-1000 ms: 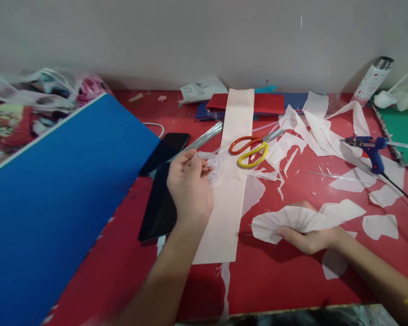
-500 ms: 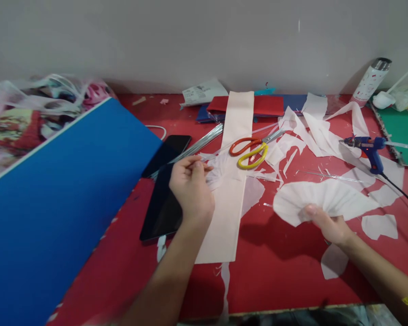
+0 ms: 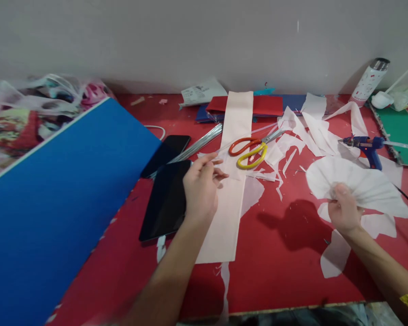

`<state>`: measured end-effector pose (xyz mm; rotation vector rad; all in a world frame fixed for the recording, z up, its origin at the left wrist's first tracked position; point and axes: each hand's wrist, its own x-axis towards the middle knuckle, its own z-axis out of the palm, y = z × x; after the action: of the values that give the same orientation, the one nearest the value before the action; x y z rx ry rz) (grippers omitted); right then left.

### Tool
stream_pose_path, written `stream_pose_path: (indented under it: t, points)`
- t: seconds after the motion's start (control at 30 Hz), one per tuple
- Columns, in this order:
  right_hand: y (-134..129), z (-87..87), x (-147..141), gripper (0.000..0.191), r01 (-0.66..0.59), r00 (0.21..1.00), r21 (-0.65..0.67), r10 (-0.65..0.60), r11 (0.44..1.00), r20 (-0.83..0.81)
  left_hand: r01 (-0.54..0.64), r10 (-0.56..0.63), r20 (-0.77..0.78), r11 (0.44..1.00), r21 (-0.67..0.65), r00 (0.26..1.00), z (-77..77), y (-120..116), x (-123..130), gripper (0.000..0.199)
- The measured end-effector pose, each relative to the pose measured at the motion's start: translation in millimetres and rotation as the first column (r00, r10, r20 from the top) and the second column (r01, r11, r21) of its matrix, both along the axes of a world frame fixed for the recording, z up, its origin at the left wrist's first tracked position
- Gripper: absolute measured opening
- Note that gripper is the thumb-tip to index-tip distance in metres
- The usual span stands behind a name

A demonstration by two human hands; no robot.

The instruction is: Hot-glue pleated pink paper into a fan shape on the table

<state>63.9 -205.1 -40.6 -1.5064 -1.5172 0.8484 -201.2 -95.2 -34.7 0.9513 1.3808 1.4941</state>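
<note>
A pleated white fan [image 3: 357, 185] is held up off the red table [image 3: 285, 262] by the right hand [image 3: 343, 210], pinched at its narrow base between thumb and fingers, close to the glue gun [image 3: 367, 147]. A small white scrap [image 3: 215, 164] appears to be pinched at the fingertips of the left hand [image 3: 200, 190], over the long pale strip [image 3: 229, 181]; how firm that grip is cannot be told. Since the fan is gripped at one point only, the pleats could spring apart if the pinch is loosened. The fan's edge could be dragged against the gun's nozzle and be marked or stuck, should the nozzle be hot. The thin scrap could be torn or dropped among the offcuts [image 3: 302, 131] and lost. The scissors [image 3: 250, 149] lie just beyond the left fingertips and could be knocked
</note>
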Motion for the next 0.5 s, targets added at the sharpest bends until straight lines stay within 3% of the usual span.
stream_pose_path:
  t: [0.1,0.2,0.37,0.5]
  points:
    - [0.6,5.8,-16.8,0.043,0.009,1.000,0.005,-0.009,1.000,-0.006,0.189,-0.177,-0.226,0.981,0.035,0.958,2.9,-10.6,7.3,0.021]
    - [0.9,10.6,-29.8,0.041,0.028,0.998,-0.010,-0.029,1.000,-0.063,0.372,-0.320,-0.382,0.926,0.070,0.867,7.0,-22.9,13.1,0.026]
    - [4.1,14.0,-38.1,0.036,-0.125,0.989,-0.147,0.111,0.981,-0.097,0.621,-0.566,-0.353,0.782,0.057,0.745,15.0,-38.4,21.8,0.039]
    - [7.3,15.8,-40.6,0.030,-0.202,0.978,-0.148,0.191,0.968,-0.084,0.745,-0.707,-0.298,0.667,0.023,0.642,22.4,-44.4,27.9,0.036]
